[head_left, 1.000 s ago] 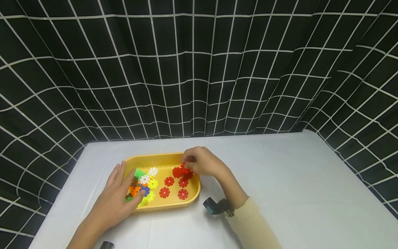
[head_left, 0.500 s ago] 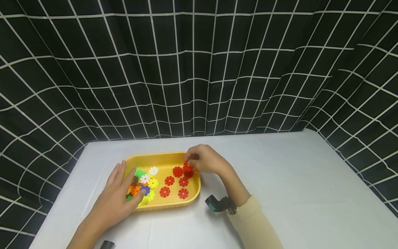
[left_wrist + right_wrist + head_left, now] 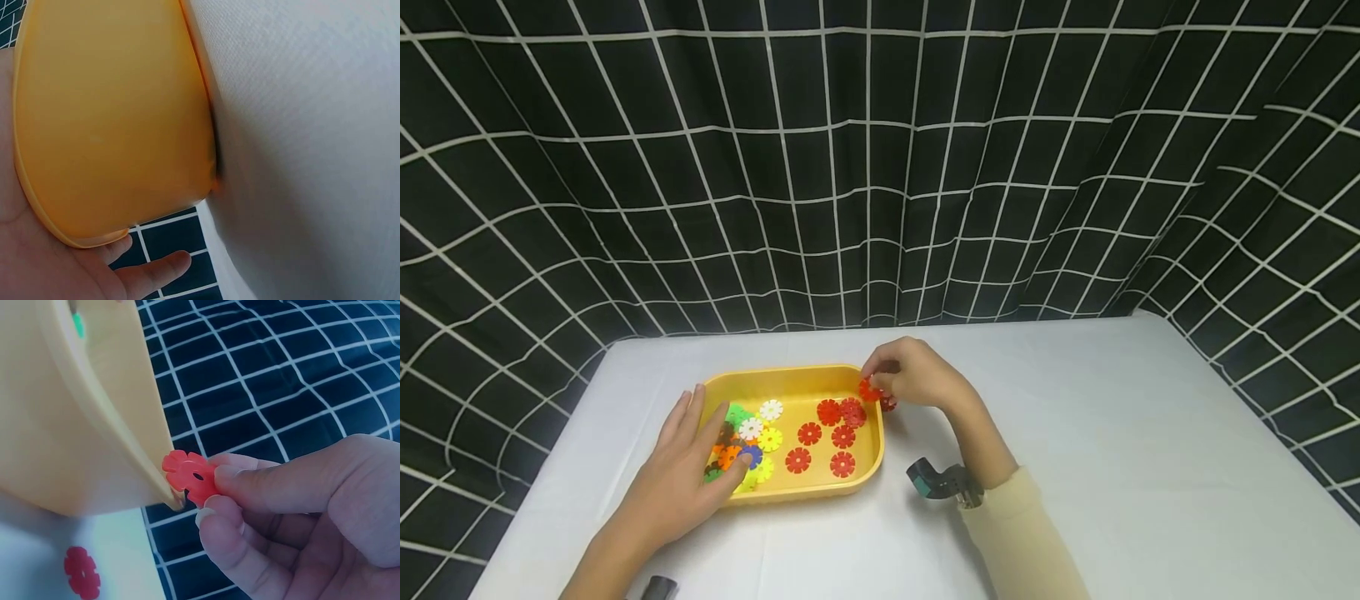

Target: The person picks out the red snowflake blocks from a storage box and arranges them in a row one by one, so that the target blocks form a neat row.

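Note:
My right hand (image 3: 917, 377) is at the right end of a yellow tray (image 3: 790, 492). Between thumb and fingers it pinches a red flower-shaped disc (image 3: 190, 475), held at the tray's rim. A second red disc (image 3: 82, 573) shows outside the tray wall, below the hand. My left hand (image 3: 681, 475) lies over the tray's left end, fingers spread and fairly straight, palm against the rim (image 3: 22, 175). Its thumb reaches inside, near a blue disc (image 3: 751, 456). Several red discs (image 3: 809, 433) lie in the tray's right half.
Green, white, orange, brown and yellow discs (image 3: 769, 439) are heaped at the tray's left, partly hidden by the left hand. White cloth (image 3: 1112, 433) covers the table. A black curtain with white grid lines (image 3: 880, 167) hangs behind it.
My right hand has moved right and slightly away, from over the red discs to the tray's right rim, carrying a red disc. Another red disc now shows outside the rim. My left hand stays put.

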`<action>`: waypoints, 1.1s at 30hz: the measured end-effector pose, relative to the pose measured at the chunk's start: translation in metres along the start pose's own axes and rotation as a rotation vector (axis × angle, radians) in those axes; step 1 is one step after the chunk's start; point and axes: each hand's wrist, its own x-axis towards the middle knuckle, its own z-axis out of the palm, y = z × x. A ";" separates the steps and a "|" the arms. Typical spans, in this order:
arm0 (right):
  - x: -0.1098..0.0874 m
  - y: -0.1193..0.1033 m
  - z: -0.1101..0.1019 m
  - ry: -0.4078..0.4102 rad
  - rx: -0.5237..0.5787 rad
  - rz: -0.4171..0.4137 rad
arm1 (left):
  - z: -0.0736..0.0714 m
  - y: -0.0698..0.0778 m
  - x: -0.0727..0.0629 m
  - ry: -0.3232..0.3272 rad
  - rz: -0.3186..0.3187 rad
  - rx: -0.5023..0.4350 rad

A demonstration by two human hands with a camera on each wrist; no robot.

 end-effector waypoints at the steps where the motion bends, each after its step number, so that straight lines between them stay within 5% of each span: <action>1: 0.000 0.001 -0.001 0.004 -0.001 -0.001 | 0.000 0.000 0.000 -0.002 -0.001 0.002; 33: 0.002 0.008 -0.009 0.034 -0.038 -0.021 | -0.001 -0.002 0.001 -0.001 0.013 -0.016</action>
